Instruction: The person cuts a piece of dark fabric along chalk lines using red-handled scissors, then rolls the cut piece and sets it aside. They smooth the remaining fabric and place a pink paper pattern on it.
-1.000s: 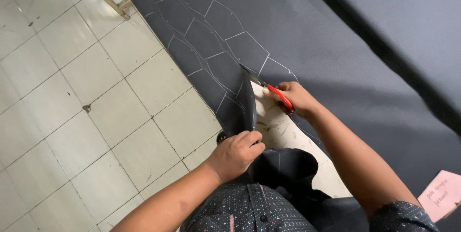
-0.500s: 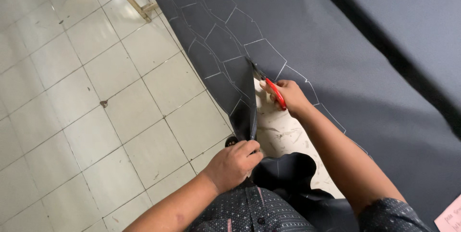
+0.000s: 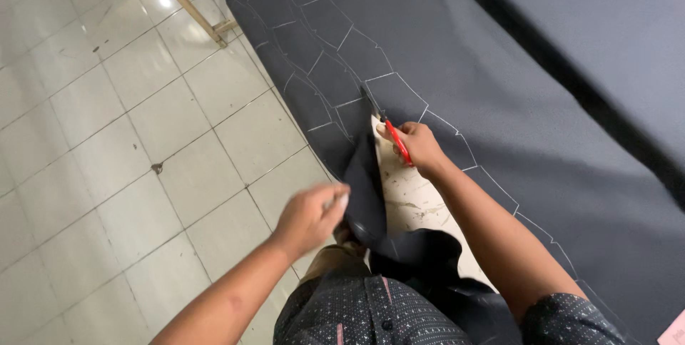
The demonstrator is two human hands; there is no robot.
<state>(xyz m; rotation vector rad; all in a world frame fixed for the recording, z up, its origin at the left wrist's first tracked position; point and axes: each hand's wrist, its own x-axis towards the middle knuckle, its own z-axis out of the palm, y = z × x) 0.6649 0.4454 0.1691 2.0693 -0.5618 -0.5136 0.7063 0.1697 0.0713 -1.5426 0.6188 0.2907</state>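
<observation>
The scissors (image 3: 394, 138), with red handles and dark blades, sit at the near left part of a big sheet of dark cloth (image 3: 499, 67), their blades pointing away from the person along a white chalk line. The right hand (image 3: 419, 146) holds them, its fingers curled tight around the red handles; whether the blades are apart or together cannot be told, since only a thin dark tip shows. The cloth is spread over a table and is marked with a row of chalk outlines (image 3: 335, 67) running along its left edge. Just left of the scissors a cut strip of the cloth (image 3: 364, 188) hangs down over the table edge, and the bare pale tabletop (image 3: 414, 199) shows where the cloth has been cut away. The left hand (image 3: 308, 218) is beside this hanging strip, fingers loosely bent and blurred, fingertips near the strip's edge; whether they touch it cannot be told. A pale tiled floor (image 3: 128, 138) lies to the left, with a wooden table leg (image 3: 187, 4) at the far end.
</observation>
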